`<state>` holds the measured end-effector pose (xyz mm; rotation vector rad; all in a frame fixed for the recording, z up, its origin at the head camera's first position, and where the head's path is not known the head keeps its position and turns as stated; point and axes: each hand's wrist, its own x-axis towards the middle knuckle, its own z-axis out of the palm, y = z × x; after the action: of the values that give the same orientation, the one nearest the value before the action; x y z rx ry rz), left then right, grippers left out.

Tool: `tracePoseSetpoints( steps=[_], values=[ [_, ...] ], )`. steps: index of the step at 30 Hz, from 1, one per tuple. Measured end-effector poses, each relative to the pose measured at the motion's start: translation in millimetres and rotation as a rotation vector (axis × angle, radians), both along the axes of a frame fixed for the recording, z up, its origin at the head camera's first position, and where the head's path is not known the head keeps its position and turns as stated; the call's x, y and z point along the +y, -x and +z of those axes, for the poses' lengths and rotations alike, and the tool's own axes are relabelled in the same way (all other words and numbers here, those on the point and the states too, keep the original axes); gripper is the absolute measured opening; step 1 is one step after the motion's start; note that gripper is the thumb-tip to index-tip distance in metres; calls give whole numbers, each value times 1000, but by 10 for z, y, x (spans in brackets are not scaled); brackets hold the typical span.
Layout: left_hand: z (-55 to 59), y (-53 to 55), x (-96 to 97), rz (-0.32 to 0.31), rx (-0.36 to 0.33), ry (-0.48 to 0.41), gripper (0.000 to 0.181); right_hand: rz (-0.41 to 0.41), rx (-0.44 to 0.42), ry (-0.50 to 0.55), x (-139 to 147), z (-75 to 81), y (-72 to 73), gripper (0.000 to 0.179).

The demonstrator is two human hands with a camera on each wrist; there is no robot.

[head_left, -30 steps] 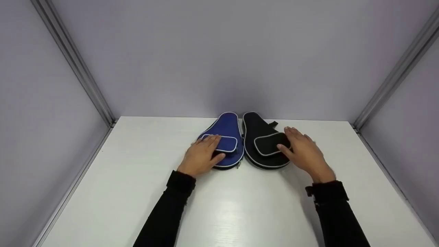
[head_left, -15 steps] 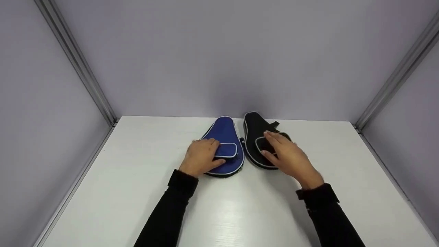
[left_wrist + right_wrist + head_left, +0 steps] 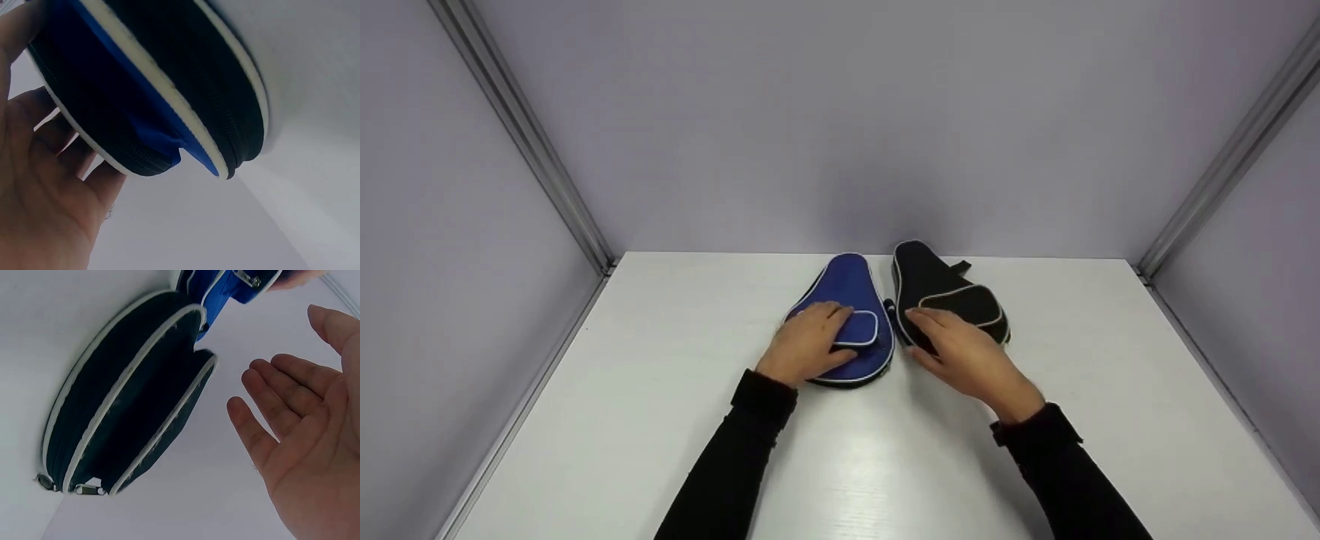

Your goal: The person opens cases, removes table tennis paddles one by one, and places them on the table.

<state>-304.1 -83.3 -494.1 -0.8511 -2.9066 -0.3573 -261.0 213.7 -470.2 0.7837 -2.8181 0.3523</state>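
A blue paddle case (image 3: 847, 281) with white piping and a raised front pocket lies flat on the table. My left hand (image 3: 808, 341) rests on that pocket. In the left wrist view its slightly bent fingers (image 3: 62, 138) touch the pocket's edge without closing round it. To the right lies a black paddle case (image 3: 922, 270), its wide end towards me. Over its lower left part hovers my right hand (image 3: 960, 356), hiding some of it. The right wrist view has this right hand (image 3: 304, 416) apart from the case, fingers relaxed and holding nothing.
Both cases lie on a white table (image 3: 675, 337) near its back edge. A pale wall (image 3: 840, 135) rises behind, with side panels left and right. Metal zipper pulls (image 3: 90, 489) hang at the black case's end.
The blue case has shifted towards me under my left hand. My right hand has travelled left, from the black case's right side across its pocket to its lower left.
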Motion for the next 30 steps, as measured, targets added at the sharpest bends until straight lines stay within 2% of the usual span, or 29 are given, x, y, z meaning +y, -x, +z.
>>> tracePoseSetpoints(
  steps=[4,10,16,21,30],
  values=[
    [11,2,-9,-1,-6,-3,77,19,-14,0,-90,-37,-33,57],
    [55,-20,-23,26,-38,27,80,57,-47,-14,-196,-147,-56,39],
    [114,-19,-7,32,-72,64,82,47,-132,-16,-241,-253,-54,31],
    [153,-8,11,16,-85,60,83,24,-175,-5,-241,-284,-45,31],
    [260,-46,28,9,-95,16,80,26,-158,9,-229,-285,-39,25]
  ],
)
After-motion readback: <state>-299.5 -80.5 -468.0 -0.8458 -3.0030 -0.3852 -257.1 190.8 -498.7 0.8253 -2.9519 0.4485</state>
